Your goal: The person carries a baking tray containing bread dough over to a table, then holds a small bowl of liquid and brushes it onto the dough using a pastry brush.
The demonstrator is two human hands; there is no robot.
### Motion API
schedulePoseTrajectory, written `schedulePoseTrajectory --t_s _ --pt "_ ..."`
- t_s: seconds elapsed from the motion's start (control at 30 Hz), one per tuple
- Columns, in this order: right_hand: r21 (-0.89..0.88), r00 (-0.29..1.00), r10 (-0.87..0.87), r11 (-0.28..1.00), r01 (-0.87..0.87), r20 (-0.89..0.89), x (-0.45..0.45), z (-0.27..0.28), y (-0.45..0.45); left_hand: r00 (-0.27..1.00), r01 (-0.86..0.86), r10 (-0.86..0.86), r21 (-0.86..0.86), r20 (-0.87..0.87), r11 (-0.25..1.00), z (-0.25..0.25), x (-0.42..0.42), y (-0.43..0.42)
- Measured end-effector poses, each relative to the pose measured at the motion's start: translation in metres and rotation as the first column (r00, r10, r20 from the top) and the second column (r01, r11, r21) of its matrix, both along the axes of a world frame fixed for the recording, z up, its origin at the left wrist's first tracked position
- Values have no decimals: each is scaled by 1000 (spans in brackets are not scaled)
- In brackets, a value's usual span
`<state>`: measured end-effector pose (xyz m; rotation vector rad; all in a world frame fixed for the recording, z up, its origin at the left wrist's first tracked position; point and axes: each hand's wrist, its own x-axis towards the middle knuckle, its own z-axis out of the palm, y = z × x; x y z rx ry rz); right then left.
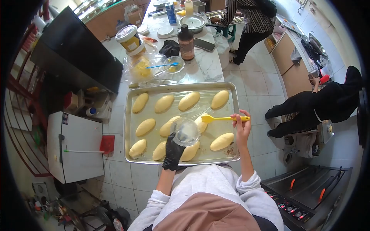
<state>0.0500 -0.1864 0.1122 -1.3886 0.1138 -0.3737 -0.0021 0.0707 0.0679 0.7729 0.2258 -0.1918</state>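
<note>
My left hand (174, 153), in a black glove, grips a clear plastic bowl (185, 132) above the middle of a metal baking tray (129, 111). My bare right hand (242, 122) is closed around the handle of a yellow pastry brush (221, 119). The brush head touches or hovers just over an oval dough piece (200, 124); I cannot tell which. Several pale, oval dough pieces lie in rows on the tray, such as one at the right front (222, 142). The bowl partly hides some of them.
A marble table (208, 71) beyond the tray carries a brown bottle (186, 43), a phone (204, 45), a tub (128, 38) and a small bowl with a blue brush (173, 64). Two other people (250, 23) stand ahead and right. A black appliance with orange handles (308, 192) is near right.
</note>
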Motion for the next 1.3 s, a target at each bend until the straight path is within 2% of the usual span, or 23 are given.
schedulePoseTrajectory --t_s 0.03,0.17,0.2,0.27,0.4,0.47,0.6,0.63,0.67,0.7,0.77,0.8,0.83,0.87,0.9,0.93,1.1,1.17,1.2,1.27,1.3 --pt "53 998 60 997 -60 11 8 -10 -2 975 -142 47 -441 -219 886 1 -2 8" --pt "18 965 251 968 -250 -79 25 -47 -10 967 -209 140 -344 -215 916 -7 -17 29" --pt "19 962 260 966 -259 -83 30 -53 -15 965 -223 160 -326 -210 918 -6 -21 32" --pt "-59 989 135 989 -139 -66 39 -59 -25 960 -250 198 -291 -196 923 -5 -28 35" --pt "-28 991 131 991 -131 -6 46 -53 -25 945 -293 238 -259 -225 920 -7 -36 34" --pt "-15 946 321 947 -322 -41 46 -56 -16 947 -281 236 -208 -217 937 -11 -40 33" --pt "8 955 296 955 -296 -2 66 -69 -33 936 -318 249 -287 -250 904 -17 -44 35" --pt "-14 977 215 977 -215 -9 71 -67 -40 983 -154 170 194 -73 969 -20 -46 37" --pt "-39 991 130 991 -130 -16 77 -66 -46 999 -41 16 646 45 762 -24 -42 38" --pt "-43 992 124 991 -124 -9 84 -62 -44 999 -41 10 643 53 765 -26 -35 40" --pt "94 990 139 986 -140 22 79 -59 -26 1000 26 -8 656 -30 755 -28 -45 42" --pt "26 974 221 975 -223 51 78 -60 -18 987 -144 155 648 41 748 -22 -45 35" --pt "33 974 215 975 -218 67 81 -65 -19 987 -149 149 653 57 742 -20 -42 34" --pt "-25 990 137 990 -137 11 85 -71 -21 964 -236 256 210 -70 949 -18 -41 35" --pt "-85 997 55 995 -60 -50 86 -69 -22 932 -335 275 -274 -237 901 -14 -42 35" --pt "-37 998 -16 999 14 -60 87 -66 -28 937 -317 270 -215 -221 924 -12 -42 34" --pt "4 999 27 1000 -27 -22 80 -65 -17 943 -289 238 -222 -232 931 -9 -42 32" --pt "-160 995 3 987 -18 -95 78 -71 -12 948 -280 229 -237 -219 930 -10 -40 31" --pt "-156 995 4 988 -19 -95 79 -72 -16 948 -281 231 -234 -219 931 -9 -40 31" --pt "-44 995 -95 995 94 -31 81 -71 -29 946 -292 240 -261 -216 920 -6 -40 32" --pt "-44 995 -94 995 93 -34 81 -74 -27 946 -294 240 -260 -218 920 -7 -40 34"
